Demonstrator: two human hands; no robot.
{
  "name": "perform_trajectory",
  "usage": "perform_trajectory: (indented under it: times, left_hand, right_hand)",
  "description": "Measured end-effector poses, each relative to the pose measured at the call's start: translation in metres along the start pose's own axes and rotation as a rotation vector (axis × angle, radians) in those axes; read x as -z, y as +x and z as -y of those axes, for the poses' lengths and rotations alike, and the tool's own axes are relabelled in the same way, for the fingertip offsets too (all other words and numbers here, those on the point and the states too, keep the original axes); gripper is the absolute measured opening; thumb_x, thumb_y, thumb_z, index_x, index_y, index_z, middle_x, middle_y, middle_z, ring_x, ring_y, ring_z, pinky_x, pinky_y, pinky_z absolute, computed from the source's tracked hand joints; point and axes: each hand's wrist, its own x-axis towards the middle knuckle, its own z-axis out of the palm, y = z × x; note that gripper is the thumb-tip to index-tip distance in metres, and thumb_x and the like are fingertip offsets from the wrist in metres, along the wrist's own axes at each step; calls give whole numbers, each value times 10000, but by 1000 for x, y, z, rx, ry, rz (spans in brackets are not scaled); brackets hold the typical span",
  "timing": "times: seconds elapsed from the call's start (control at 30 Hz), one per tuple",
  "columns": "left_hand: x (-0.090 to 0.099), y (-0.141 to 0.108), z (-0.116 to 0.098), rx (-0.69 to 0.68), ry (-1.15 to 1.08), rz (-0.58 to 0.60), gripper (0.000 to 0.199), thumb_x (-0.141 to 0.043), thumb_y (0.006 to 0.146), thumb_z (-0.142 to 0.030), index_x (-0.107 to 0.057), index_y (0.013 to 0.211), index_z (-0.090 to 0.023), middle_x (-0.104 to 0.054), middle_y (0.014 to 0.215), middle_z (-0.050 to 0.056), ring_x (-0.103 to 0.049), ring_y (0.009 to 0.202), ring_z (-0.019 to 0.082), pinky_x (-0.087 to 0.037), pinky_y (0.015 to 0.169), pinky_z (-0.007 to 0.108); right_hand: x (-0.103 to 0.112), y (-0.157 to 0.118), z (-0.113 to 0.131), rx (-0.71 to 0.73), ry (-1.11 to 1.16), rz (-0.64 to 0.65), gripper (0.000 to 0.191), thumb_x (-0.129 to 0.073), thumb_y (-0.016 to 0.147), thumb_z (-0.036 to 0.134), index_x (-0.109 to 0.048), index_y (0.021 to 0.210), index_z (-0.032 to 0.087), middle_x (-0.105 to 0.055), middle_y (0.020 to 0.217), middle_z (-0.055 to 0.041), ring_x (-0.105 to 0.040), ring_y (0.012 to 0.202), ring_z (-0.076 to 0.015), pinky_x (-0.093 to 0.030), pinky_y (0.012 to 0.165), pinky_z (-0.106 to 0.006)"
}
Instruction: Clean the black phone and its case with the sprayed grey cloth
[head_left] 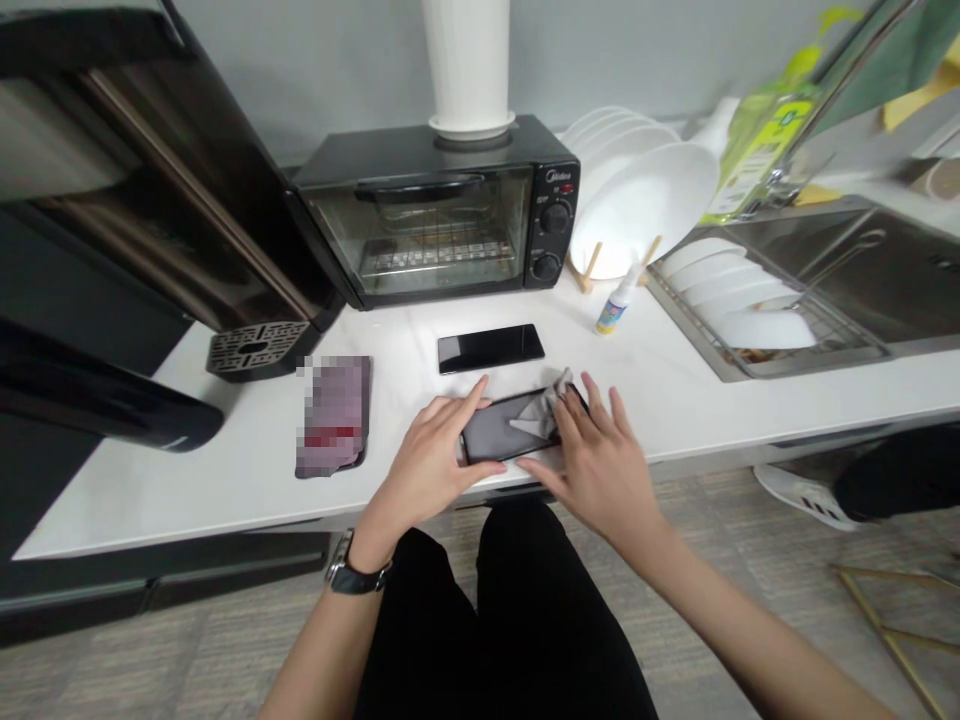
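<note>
One dark cylinder [112, 400]: reaches in from the left edge over the counter [679, 400]; what it belongs to is hard to tell.
Drip tray [255, 345]: juts from the foot of the tall machine [187, 190], presumably to catch spills.
Pixelated item [334, 415]: lies flat to the right of the tray, probably put aside to leave working room.
Left hand [435, 440]: thumb and forefinger parted around the left end of the dark phone [493, 428], one at each long edge; this light hold likely stops it sliding.
Toaster oven [442, 228]: stands near the wall, door facing out for access; a white pot [471, 70] sits on top, perhaps to save space.
Second phone [491, 348]: lies flat between oven and dark phone, touching neither.
Dark phone: near the counter's front edge, between both hands, close to the body for easy handling.
Grey cloth [538, 412]: crumpled on the phone's right part, seemingly for rubbing the surface.
Right hand [600, 450]: half open, fingers spread, tips on the cloth; whether they pinch it, I cannot tell.
Spray bottle [616, 305]: stands just beyond, likely kept handy.
Plates [637, 205]: on edge in a wooden rack [592, 265], presumably to drain.
</note>
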Motion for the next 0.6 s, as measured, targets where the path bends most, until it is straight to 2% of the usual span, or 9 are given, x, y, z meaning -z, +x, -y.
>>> perform_trajectory:
  times: [0.07,0.1,0.2,0.27,0.33,0.4,0.53,0.6]
  left_hand:
    - [0,1,1,-15,-2,5,1016,-803,889,-417,-192,1697,-339,-618,1501,71,-525,1338,312,-424,1156,486]
    - [0,1,2,-19,3,5,994,-781,903,-378,-188,1699,-328,-623,1492,76,-534,1320,311,-434,1145,482]
    - [-1,-1,4,0,35,11,954,-703,907,-225,-184,1704,-301,-648,1438,85,-565,1243,298,-468,1096,460]
    - [-1,-3,4,30,52,13,967,-698,895,-199,-179,1705,-301,-643,1431,86,-566,1232,291,-475,1083,450]
    - [-1,-4,4,42,53,12,1004,-758,887,-264,-176,1703,-315,-621,1467,82,-548,1270,297,-460,1103,454]
    - [0,-5,2,33,43,13,1060,-822,863,-353,-172,1701,-334,-607,1503,71,-530,1311,304,-436,1133,464]
    - [2,-3,0,31,11,16,1091,-860,842,-386,-176,1693,-371,-605,1530,48,-518,1345,302,-412,1158,474]
    - [2,-1,-2,37,4,20,1082,-860,845,-379,-185,1690,-380,-614,1522,43,-523,1341,300,-415,1154,474]
  right_hand:
    - [-15,8,32,-55,50,-43,1008,-474,963,789,-564,1397,-117,-488,1518,-409,-346,1547,-494,-306,1242,-680]
    - [-21,11,48,-61,92,-54,1030,-484,952,799,-556,1401,-125,-469,1527,-419,-350,1545,-493,-310,1241,-681]
    - [-26,12,83,36,262,-14,1008,-527,926,813,-568,1430,-60,-509,1545,-338,-346,1564,-441,-307,1265,-655]
    - [-19,6,85,126,339,40,930,-553,926,799,-601,1429,17,-569,1533,-253,-344,1575,-397,-307,1277,-636]
    - [-7,-2,69,170,339,76,785,-582,954,736,-643,1405,96,-631,1495,-176,-336,1582,-379,-291,1281,-651]
    - [6,-11,41,182,281,87,630,-584,1003,643,-671,1383,148,-672,1458,-128,-339,1582,-371,-277,1282,-660]
    - [26,-20,-14,94,80,48,534,-518,1060,557,-676,1382,161,-692,1429,-127,-316,1588,-390,-245,1278,-688]
    - [26,-17,-24,38,12,29,541,-493,1069,547,-671,1382,143,-704,1406,-141,-290,1594,-411,-225,1269,-717]
